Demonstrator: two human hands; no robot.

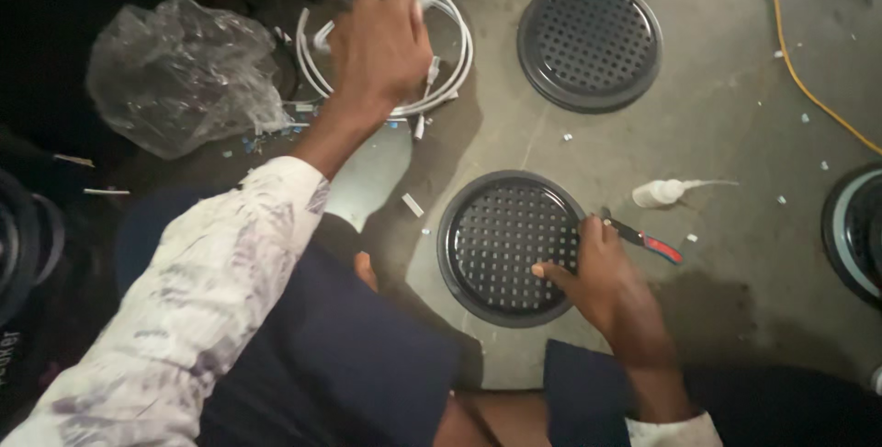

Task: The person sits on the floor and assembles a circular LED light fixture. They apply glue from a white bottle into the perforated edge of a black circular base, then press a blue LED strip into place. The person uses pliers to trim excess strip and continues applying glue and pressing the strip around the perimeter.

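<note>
**Hazards: cable coil and perforated grille on the floor**

Left hand (381,38) extended to the far side, over a coil of thin white cable (441,61) lying on the grey concrete floor (735,107). Motion blur at the fingers; closed loosely around strands of the coil as far as can be judged, exact grip not clear. Right hand (602,272) placed near, fingers spread flat on the right rim of a round black perforated metal grille (510,247), pressing rather than gripping.

Second round black perforated grille (588,43) far right of the coil, apart from it. Small red-and-black-handled tool (648,241) just beside the right hand, tip hidden by the fingers. Small white squeeze bottle (663,192) on its side, right of the near grille. Crumpled clear plastic bag (179,75) left of the coil. Yellow cord (799,70) at far right. Dark wet-looking patch near the right hand.

Likely faults:

- Snagging: loops lifted unevenly, likely to tangle or drag the loose connector ends across the floor.
- Sliding: near grille held by flat pressure only; likely to shift on a sideways pull.
- Cutting or pricking: tool tip under the right fingers, out of sight.
- Spilling: bottle on its side, nozzle pointing right; cap state not visible.
- Contamination: white scraps scattered on the floor, liable to lodge in the grille holes.
</note>
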